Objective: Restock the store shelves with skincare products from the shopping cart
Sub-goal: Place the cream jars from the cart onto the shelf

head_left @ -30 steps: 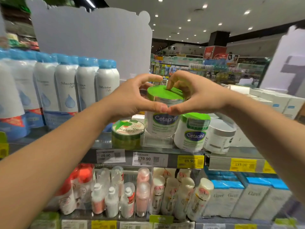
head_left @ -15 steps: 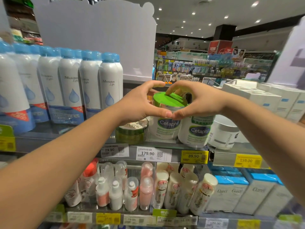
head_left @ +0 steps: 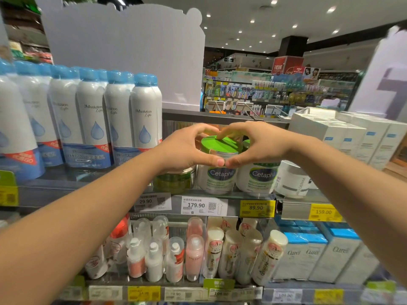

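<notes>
At the far left of the upper shelf (head_left: 92, 183) stands a row of tall white spray bottles (head_left: 144, 115) with blue caps and a water-drop print, packed side by side in front of a pale cardboard display board (head_left: 132, 51). Next along, a low green jar (head_left: 176, 179) sits partly hidden behind the left hand (head_left: 182, 150), whose fingers curl over the far side of a Cetaphil jar (head_left: 221, 170) while its thumb presses the near rim. This white jar with a bright green lid stands upright at the front edge of the shelf, above the price tag marked 179.90 (head_left: 203, 205). The right hand (head_left: 262, 144) mirrors the left: its fingers bend over the lid from behind and its thumb meets the left thumb tip to tip at the front of the jar, so the two hands together ring the lid. Touching that jar on the right is a second Cetaphil jar (head_left: 259, 177), above a yellow tag reading 89.90 (head_left: 256, 208). Just beside it sits a squat white jar (head_left: 293, 181), and farther right white cartons (head_left: 352, 133) are stacked in rows. On the lower shelf (head_left: 176, 285), small pump bottles (head_left: 154, 258) give way to cream-coloured tubes (head_left: 231, 249) and then blue-topped Curel boxes (head_left: 317, 254).
</notes>
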Available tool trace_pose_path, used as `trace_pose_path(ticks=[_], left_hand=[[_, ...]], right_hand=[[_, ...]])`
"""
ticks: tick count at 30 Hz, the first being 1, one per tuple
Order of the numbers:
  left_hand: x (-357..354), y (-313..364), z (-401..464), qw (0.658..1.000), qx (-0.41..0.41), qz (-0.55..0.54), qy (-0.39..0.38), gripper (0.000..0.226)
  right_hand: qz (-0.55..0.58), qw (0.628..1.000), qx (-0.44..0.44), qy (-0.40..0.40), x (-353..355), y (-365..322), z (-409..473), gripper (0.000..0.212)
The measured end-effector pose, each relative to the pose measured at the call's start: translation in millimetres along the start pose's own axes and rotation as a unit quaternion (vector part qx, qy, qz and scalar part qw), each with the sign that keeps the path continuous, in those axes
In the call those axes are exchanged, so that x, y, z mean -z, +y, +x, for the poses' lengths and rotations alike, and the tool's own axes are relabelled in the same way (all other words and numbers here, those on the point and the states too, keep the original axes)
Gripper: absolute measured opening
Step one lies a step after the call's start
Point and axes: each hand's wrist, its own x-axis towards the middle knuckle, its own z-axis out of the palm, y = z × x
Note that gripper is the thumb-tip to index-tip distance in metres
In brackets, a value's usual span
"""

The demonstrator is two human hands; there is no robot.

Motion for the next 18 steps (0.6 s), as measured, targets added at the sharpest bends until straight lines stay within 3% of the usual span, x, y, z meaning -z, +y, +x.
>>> trace_pose_path(ticks=[3, 6, 11, 18], left_hand=[[0.0, -4.7, 1.6, 1.000, 0.010, 0.014, -0.004, 0.074], [-0.4, -4.2, 1.1, 1.000, 0.012, 0.003, -0.002, 0.070], [2.4, 8.2, 5.2, 0.999, -0.015, 0.037, -0.001, 0.053], [6.2, 9.9, 6.2, 0.998, -0.009, 0.052, -0.020, 0.052]], right_hand=[[0.062, 0.998, -0.006, 0.027, -0.3, 7.0, -5.5, 0.070], [0.129, 0.987, -0.033, 0.094, 3.2, 19.0, -11.6, 0.050], [0.033, 0.990, -0.093, 0.096, -5.0, 29.1, -19.7, 0.042], [0.057, 0.982, -0.126, 0.132, -13.6, 27.3, -29.2, 0.046]])
